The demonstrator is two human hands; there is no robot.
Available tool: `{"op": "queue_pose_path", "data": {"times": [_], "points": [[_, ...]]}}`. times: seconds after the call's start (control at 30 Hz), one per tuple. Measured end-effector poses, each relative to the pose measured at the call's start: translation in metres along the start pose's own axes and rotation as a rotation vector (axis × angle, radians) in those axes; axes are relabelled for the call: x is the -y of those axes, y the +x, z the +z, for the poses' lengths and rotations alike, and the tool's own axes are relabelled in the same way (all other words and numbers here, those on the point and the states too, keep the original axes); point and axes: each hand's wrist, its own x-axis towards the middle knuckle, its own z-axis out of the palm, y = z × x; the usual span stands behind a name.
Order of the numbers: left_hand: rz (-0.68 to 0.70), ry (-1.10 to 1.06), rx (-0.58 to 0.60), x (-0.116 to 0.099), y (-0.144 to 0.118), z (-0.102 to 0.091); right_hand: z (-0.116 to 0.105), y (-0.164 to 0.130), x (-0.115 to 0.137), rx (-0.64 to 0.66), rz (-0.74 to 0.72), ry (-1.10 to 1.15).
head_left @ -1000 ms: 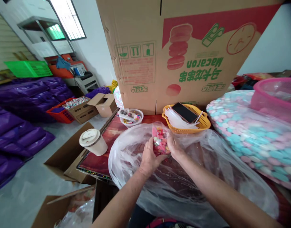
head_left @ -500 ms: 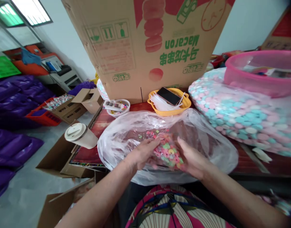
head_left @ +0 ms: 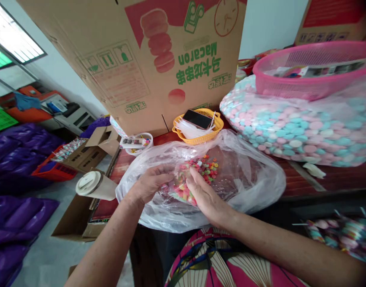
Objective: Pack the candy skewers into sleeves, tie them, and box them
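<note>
A small clear bag of colourful ring-shaped candies (head_left: 182, 190) lies between my two hands, low over a large clear plastic bag (head_left: 257, 175) spread on the table. My left hand (head_left: 151, 183) has its fingers curled at the small bag's left edge. My right hand (head_left: 205, 199) grips the other side, thumb on top and the remaining fingers mostly hidden. Just beyond, loose small candies (head_left: 209, 169) in red, green, yellow and orange rest on the large plastic.
A yellow basket (head_left: 197, 139) holds a dark phone (head_left: 197, 119) and white sticks. Left are a lidded cup (head_left: 103, 187) and a small white tub (head_left: 138, 149). A large carton (head_left: 111, 95) stands behind. Right, a pink basket (head_left: 290, 85) tops a huge candy bag (head_left: 290, 131).
The view has shifted, so the surroundings sit further left. My hands have turned the small bag, my right hand now more over its side, and more loose candies show beyond it.
</note>
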Motion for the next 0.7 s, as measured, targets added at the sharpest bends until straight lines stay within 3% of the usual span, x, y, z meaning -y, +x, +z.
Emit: {"op": "queue_pose_path", "data": {"times": [0.1,0.27,0.4,0.5,0.7], "points": [[0.011,0.032,-0.008,-0.005,-0.003,-0.01,0.007,0.0,-0.004,-0.002,0.085,-0.017],[0.132,0.019,-0.081,-0.017,-0.012,-0.02,0.02,-0.001,-0.005,0.019,-0.047,-0.048],[0.164,-0.066,-0.109,-0.022,-0.008,-0.025,0.025,0.005,-0.007,-0.026,-0.002,0.05],[0.114,-0.026,-0.089,-0.011,-0.005,-0.029,0.027,0.004,-0.018,-0.018,0.002,0.019],[0.171,0.051,-0.116,0.021,-0.019,-0.04,0.033,-0.007,-0.043,0.024,-0.108,-0.213]]}}
